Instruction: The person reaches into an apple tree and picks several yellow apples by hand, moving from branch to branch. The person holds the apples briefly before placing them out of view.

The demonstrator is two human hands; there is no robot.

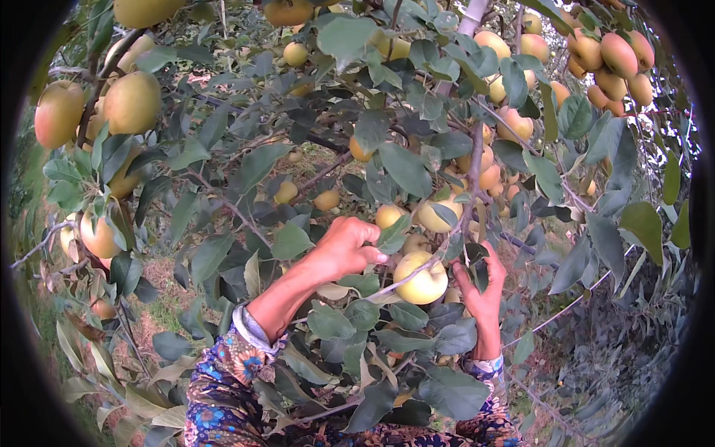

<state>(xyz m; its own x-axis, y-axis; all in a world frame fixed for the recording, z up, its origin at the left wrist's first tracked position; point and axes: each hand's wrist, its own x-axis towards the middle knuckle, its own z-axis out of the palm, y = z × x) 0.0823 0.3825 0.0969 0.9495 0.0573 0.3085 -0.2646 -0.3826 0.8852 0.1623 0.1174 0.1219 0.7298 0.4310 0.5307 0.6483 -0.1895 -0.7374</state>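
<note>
My left hand (351, 244) pinches a green apple leaf (394, 234) between thumb and fingers, just left of a pale yellow apple (420, 277). That apple hangs on the tree behind a thin twig that crosses its face. On the apple's right side, my right hand (481, 276) has its thumb and fingers around a dark leaf (476, 254); the fingertips are partly hidden by foliage. Above the two hands hang another yellow apple (439, 214) and a smaller one (389, 215).
An upright branch (476, 162) rises above my right hand. Clusters of apples hang at the upper right (619, 55) and upper left (132, 103). A thin wire or cord (575, 302) runs diagonally at the right. Leafy twigs surround both forearms.
</note>
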